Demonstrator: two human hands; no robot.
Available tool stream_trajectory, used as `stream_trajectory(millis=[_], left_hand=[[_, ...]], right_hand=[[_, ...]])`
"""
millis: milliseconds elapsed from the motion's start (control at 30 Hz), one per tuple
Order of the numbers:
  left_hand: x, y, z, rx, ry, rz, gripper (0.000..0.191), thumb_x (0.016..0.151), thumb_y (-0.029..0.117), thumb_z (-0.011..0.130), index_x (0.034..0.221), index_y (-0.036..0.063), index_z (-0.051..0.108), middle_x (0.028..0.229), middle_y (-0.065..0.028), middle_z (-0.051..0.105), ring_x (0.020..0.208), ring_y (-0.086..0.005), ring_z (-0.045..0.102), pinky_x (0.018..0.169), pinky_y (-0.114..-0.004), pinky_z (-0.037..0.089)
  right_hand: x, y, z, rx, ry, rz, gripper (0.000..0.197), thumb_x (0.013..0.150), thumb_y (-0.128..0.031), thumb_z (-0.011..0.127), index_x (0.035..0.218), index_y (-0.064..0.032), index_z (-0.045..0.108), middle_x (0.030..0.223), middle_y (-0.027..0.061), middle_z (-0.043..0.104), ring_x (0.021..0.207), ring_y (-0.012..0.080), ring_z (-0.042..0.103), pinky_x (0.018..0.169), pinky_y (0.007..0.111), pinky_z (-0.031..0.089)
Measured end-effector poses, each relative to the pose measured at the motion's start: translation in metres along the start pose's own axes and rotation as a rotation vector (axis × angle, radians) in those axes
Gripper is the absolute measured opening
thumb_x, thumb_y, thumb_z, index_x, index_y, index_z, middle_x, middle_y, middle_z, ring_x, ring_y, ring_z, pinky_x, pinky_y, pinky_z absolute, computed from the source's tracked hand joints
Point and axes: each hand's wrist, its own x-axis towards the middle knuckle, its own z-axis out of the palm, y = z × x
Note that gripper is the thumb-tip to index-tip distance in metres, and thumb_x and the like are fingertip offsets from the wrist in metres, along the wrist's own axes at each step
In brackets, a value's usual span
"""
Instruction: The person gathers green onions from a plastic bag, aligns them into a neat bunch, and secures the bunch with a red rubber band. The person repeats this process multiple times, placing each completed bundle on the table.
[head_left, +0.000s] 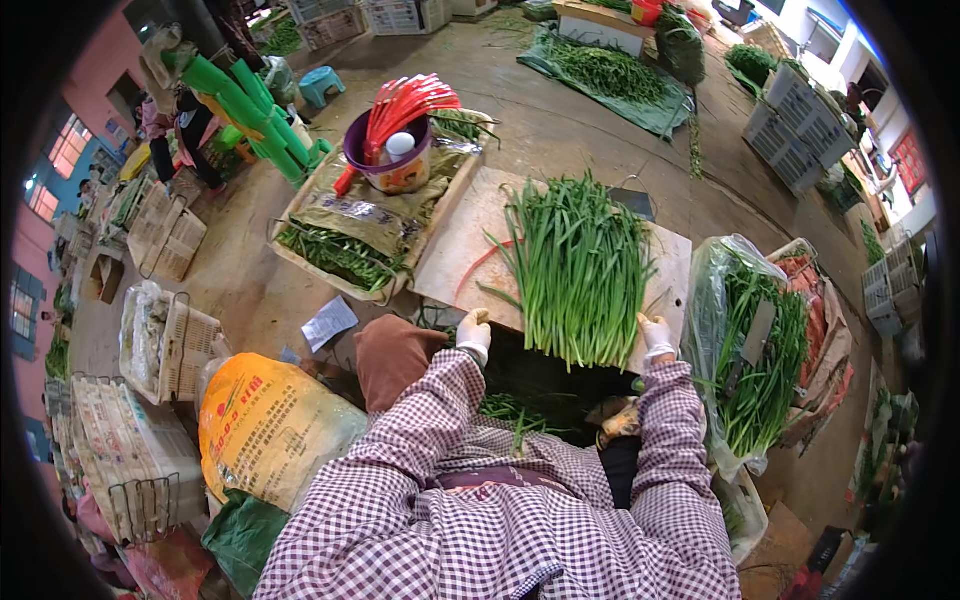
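A thick layer of long green leaf stalks, seemingly garlic chives (585, 274), lies on a pale board (442, 262) before me, cut ends hanging over its front edge. From under the left side of the stalks a red tie strip (474, 271) curves toward the front edge. My left hand (475, 334), in a whitish glove, is curled at that edge, close to the strip's end; whether it grips the strip is unclear. At the right front corner of the stalks is my gloved right hand (657, 335), thumb against the outermost stems. Its fingers are partly hidden.
Left of the board, a crate of greens (337, 251) carries a purple-rimmed bucket (390, 169) with red strips. A cleaver (756, 337) rests on greens in a plastic-lined crate (709, 300) at right. A printed orange sack (274, 427) stands by my left arm. A person (184, 135) sits farther off.
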Motion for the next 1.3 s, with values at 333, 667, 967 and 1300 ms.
stream_trajectory(millis=[333,667,967,1300], left_hand=[[0.009,0.052,0.041,0.497,-0.075,-0.173,0.033,0.083,0.029,0.054,0.107,0.0072,0.063,0.106,-0.0170,0.064,0.101,-0.0319,0.060,0.089,-0.038,0.046],[0.006,0.034,0.084,0.283,0.007,-0.088,0.045,0.093,0.032,0.048,0.124,-0.0007,0.051,0.118,-0.0179,0.059,0.110,-0.0282,0.056,0.094,-0.034,0.042],[-0.018,0.064,0.090,0.443,-0.079,0.055,0.055,0.077,0.008,0.065,0.130,0.0043,0.049,0.115,-0.0187,0.061,0.102,-0.0257,0.061,0.091,-0.032,0.046],[-0.024,0.075,0.066,0.341,0.045,-0.029,0.071,0.067,0.000,0.076,0.131,0.0035,0.045,0.121,-0.0165,0.056,0.112,-0.0258,0.054,0.095,-0.034,0.044]], right_hand=[[-0.026,-0.021,0.015,-0.163,0.189,-0.032,0.064,0.075,-0.047,0.069,0.112,0.0033,0.055,0.111,0.0246,0.057,0.106,0.0366,0.053,0.091,0.042,0.042],[-0.100,-0.100,0.062,-0.167,0.247,-0.673,0.047,0.079,-0.021,0.067,0.120,-0.0022,0.053,0.119,0.0197,0.049,0.109,0.0348,0.046,0.094,0.041,0.039],[-0.115,-0.139,0.063,0.255,0.006,-0.704,0.022,0.082,-0.003,0.058,0.103,-0.0043,0.062,0.098,0.0134,0.059,0.091,0.0272,0.057,0.082,0.035,0.046],[-0.115,-0.120,0.083,0.212,-0.486,-0.500,0.023,0.082,0.006,0.058,0.102,-0.0022,0.064,0.095,0.0082,0.067,0.088,0.0134,0.062,0.079,0.026,0.049]])
